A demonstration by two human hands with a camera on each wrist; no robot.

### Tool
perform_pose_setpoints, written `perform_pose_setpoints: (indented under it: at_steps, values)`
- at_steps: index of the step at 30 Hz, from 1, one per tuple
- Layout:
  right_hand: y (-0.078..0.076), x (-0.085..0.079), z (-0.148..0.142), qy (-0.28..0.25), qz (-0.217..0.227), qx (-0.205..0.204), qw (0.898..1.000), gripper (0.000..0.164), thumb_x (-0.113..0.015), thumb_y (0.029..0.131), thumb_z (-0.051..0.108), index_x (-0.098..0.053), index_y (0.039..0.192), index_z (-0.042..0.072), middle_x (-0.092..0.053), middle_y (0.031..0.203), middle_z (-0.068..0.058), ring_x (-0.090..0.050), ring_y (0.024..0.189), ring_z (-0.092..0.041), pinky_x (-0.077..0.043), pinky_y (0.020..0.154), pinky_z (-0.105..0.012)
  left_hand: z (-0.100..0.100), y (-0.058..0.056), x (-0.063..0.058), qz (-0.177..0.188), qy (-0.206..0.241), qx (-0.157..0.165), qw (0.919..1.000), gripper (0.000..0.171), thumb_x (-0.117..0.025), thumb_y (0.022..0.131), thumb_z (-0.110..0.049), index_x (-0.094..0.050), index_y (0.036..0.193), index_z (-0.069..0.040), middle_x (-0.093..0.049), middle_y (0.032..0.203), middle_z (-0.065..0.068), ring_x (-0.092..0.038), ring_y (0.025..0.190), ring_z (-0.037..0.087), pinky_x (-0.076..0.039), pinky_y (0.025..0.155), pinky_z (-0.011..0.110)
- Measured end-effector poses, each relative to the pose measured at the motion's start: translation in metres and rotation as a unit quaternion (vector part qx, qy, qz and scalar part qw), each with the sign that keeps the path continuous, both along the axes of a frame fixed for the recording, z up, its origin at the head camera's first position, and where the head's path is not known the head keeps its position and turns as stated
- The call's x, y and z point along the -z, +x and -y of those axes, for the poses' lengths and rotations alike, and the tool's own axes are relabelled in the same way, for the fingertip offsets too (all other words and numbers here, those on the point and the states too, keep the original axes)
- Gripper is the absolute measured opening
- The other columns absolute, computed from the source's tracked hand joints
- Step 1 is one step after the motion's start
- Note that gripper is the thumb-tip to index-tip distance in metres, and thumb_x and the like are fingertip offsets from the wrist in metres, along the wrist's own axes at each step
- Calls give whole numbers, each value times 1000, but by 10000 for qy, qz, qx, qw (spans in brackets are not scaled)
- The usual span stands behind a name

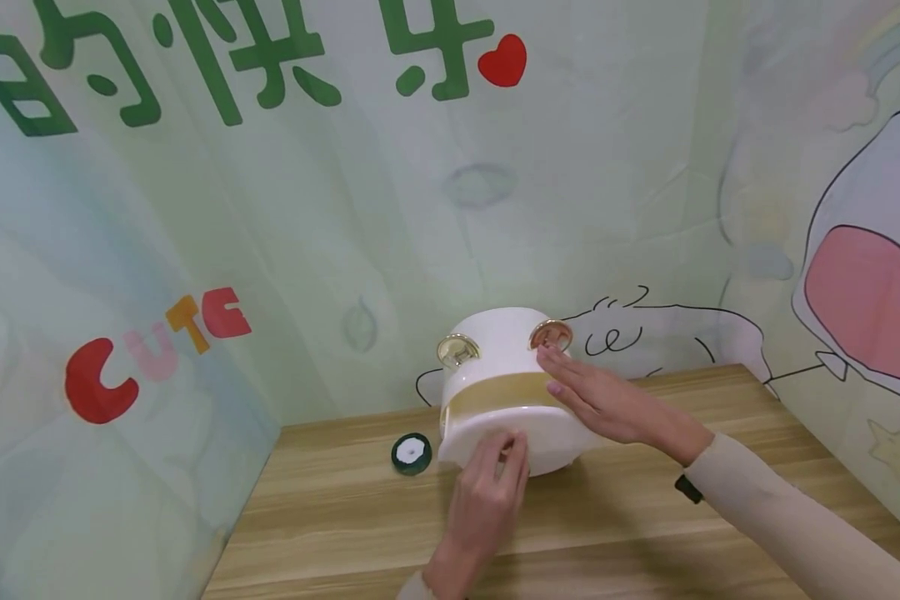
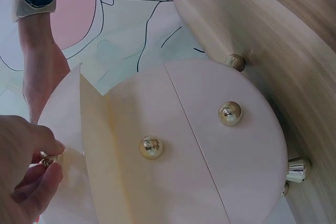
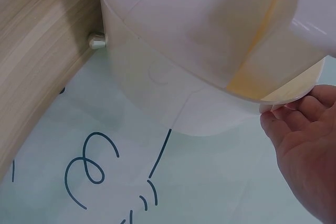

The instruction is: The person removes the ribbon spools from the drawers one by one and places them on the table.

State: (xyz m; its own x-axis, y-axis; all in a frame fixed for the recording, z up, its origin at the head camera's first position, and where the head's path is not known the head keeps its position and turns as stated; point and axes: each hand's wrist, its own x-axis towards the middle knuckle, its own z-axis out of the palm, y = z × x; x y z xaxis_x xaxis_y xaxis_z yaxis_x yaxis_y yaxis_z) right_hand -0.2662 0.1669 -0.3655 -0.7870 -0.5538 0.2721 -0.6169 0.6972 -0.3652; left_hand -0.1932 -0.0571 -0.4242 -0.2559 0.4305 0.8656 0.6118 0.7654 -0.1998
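White box (image 1: 506,387) on wooden table (image 1: 330,517), left hand (image 1: 489,492) pinching gold knob (image 2: 47,159) on box's front, right hand (image 1: 607,404), fingers mostly straight, touching box's right side, small dark roll (image 1: 411,454) left of box

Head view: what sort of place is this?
Probably a small staged corner or booth: a creased, printed backdrop with cartoon drawings and colourful "CUTE" lettering surrounds a wood-grain surface, where a white box stands.
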Motion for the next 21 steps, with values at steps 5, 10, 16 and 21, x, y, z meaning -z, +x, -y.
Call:
perform_pose_setpoints:
  at_steps: [5,10,16,21]
  values:
    - [0,-1,0,12,9,37,10000,62,-26,104,52,-23,156,19,-20,164,0,-22,152,-21,-28,120,-49,-2,-7,-1,9,2,-45,10000,26,-50,100,-12,-70,110,0,-65,103,10,-64,89,16,-57,76,20]
    - [0,-1,0,12,46,85,10000,62,-26,104,53,-23,157,21,-20,164,1,-22,152,-22,-29,120,-49,-2,-14,-1,245,-92,-254,9993,24,-65,92,-12,-69,114,-1,-64,105,9,-64,91,15,-57,78,19]
    - [0,0,-1,-36,52,44,10000,61,-28,104,52,-23,156,21,-20,164,1,-22,152,-21,-29,120,-49,-5,-22,-2,457,-166,-444,9978,39,-79,80,-12,-69,116,-3,-64,107,9,-64,94,14,-57,79,19]
    - [-1,1,-2,-63,43,-1,10000,60,-29,104,51,-23,156,22,-20,164,1,-23,152,-21,-29,120,-49,-7,-31,-2,458,-168,-536,9974,38,-79,80,-12,-69,116,-3,-63,107,8,-65,95,14,-57,79,18]
